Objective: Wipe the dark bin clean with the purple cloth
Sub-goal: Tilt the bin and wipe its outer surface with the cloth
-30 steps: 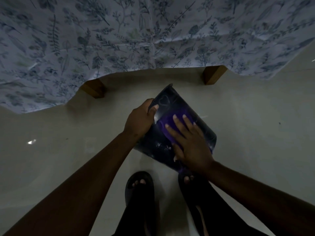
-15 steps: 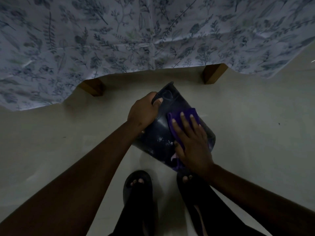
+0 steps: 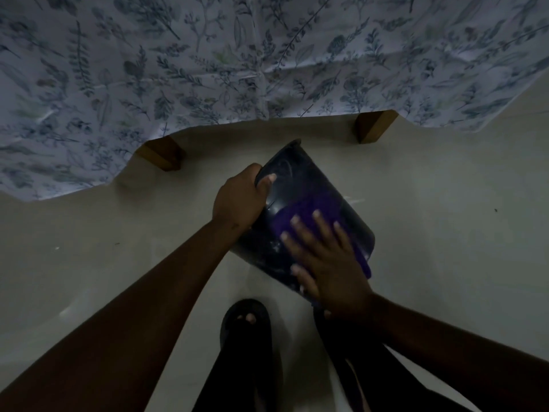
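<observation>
The dark bin (image 3: 300, 185) is tipped on its side above the pale floor, its narrow base pointing away from me and its wide end near my feet. My left hand (image 3: 239, 200) grips the bin's left edge, thumb on the outer wall. My right hand (image 3: 325, 260) lies flat with fingers spread on the purple cloth (image 3: 300, 214), pressing it against the bin's upper wall. Part of the cloth hangs past the hand on the right side. The bin's opening is hidden from me.
A floral cloth (image 3: 208, 69) drapes over furniture ahead, with two wooden legs (image 3: 162, 154) (image 3: 372, 126) showing beneath it. My feet in dark sandals (image 3: 245, 322) stand just below the bin on the pale floor (image 3: 445, 218).
My right hand has slid the purple cloth back across the bin's wall, a little lower and to the right. My left hand keeps its grip on the bin's edge.
</observation>
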`<state>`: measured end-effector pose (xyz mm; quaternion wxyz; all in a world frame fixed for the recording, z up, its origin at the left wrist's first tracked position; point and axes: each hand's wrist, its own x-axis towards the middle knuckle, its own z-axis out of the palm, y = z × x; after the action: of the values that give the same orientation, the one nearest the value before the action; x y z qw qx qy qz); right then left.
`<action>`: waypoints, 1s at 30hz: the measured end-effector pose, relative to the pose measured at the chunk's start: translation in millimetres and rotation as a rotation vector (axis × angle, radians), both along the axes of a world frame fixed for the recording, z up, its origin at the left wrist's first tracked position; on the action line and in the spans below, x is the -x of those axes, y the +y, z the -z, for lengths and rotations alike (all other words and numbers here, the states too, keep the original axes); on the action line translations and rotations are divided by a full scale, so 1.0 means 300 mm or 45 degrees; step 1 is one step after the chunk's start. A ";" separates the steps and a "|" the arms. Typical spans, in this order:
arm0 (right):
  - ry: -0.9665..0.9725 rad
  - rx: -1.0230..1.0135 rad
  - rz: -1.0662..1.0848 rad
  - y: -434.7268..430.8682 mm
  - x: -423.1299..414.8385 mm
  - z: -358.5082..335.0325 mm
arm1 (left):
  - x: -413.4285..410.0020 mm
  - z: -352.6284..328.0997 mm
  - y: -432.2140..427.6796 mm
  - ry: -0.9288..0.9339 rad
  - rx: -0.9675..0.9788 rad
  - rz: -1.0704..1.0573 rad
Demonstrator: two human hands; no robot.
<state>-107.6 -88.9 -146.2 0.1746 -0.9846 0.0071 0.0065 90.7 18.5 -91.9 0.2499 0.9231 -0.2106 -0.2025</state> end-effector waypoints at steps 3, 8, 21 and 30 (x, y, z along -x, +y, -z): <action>-0.071 0.101 -0.201 0.003 -0.013 0.016 | 0.002 0.004 -0.001 0.038 0.047 0.004; 0.063 -0.226 0.275 -0.104 -0.179 -0.016 | -0.006 -0.003 0.017 0.095 0.117 -0.008; 0.093 -0.042 0.103 -0.047 -0.137 -0.018 | -0.012 0.004 0.008 0.100 0.110 -0.027; 0.188 -0.471 0.417 -0.173 -0.325 -0.028 | -0.009 0.013 0.020 0.028 0.005 -0.051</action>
<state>-9.9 -140.8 -137.9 0.3495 -0.9185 0.1777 0.0512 93.3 24.4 -95.8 0.2580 0.9244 -0.1896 -0.2072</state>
